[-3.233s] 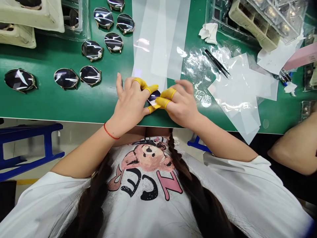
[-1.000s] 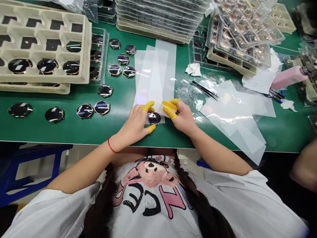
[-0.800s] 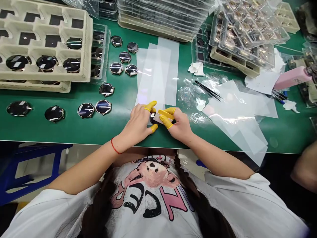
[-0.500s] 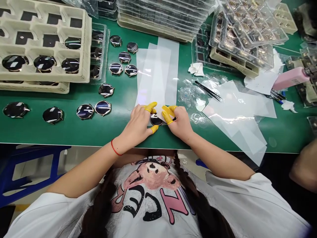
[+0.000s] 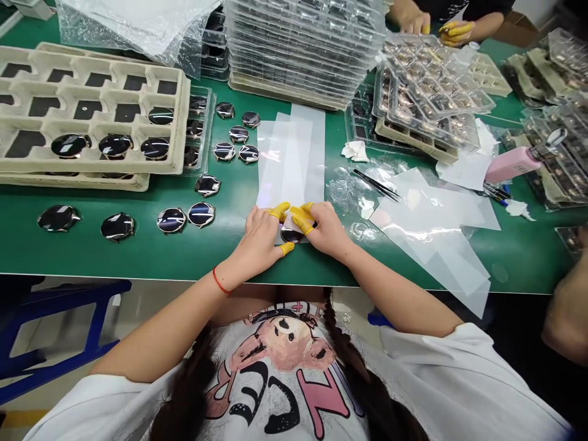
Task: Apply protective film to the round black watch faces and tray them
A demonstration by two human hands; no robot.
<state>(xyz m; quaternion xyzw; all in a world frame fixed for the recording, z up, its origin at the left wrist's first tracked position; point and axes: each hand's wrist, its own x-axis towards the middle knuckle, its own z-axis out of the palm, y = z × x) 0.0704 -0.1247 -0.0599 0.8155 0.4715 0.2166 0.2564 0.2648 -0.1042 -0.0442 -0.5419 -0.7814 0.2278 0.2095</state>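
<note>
A round black-faced watch head [image 5: 290, 235] lies near the table's front edge, partly covered by my fingers. My left hand [image 5: 263, 236] grips it from the left, thumb on the near side and fingers on the far side. My right hand [image 5: 325, 229] is closed on a small white wipe [image 5: 289, 222], pressed over the upper part of the glass. Yellow finger cots cover several fingertips of both hands. Beneath and beyond the hands are translucent film sheets [image 5: 290, 153]. More strapless watch heads [image 5: 201, 214] lie to the left of my left hand.
A beige tray [image 5: 181, 160] with watch heads stands at the left. Clear trays [image 5: 298, 61] are stacked at the back. Tweezers [image 5: 376, 185], film scraps [image 5: 432, 208] and a pink bottle [image 5: 513, 165] lie to the right. Another person's hands [image 5: 457, 32] show at the far side.
The view has shifted, bringing another person's hands in at the top. My right hand has moved left across the watch glass with the wipe; my left hand keeps its grip.
</note>
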